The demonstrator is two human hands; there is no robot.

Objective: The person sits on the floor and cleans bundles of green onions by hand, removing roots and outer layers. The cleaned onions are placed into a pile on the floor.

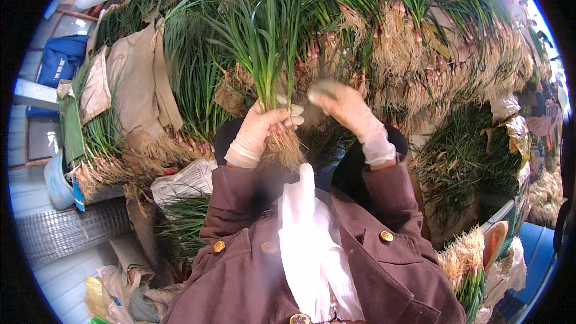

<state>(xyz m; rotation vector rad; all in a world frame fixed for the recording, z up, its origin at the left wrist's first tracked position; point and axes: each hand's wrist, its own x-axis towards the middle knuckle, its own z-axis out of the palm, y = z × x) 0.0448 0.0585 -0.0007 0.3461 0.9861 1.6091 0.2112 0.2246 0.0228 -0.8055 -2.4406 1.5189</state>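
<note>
Leaves look smooth, roots rough, jacket matt cloth, buttons glossy metal.

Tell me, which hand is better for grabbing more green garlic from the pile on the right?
Probably the right hand: it looks empty, though blurred, and it's nearer that green garlic pile. The left hand grips a rooted green garlic bunch.

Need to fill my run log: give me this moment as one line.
left hand: gripping rooted green bunch, leaves up | right hand: right of bunch, blurred, grip unclear | beyond: other rooted greens
</note>
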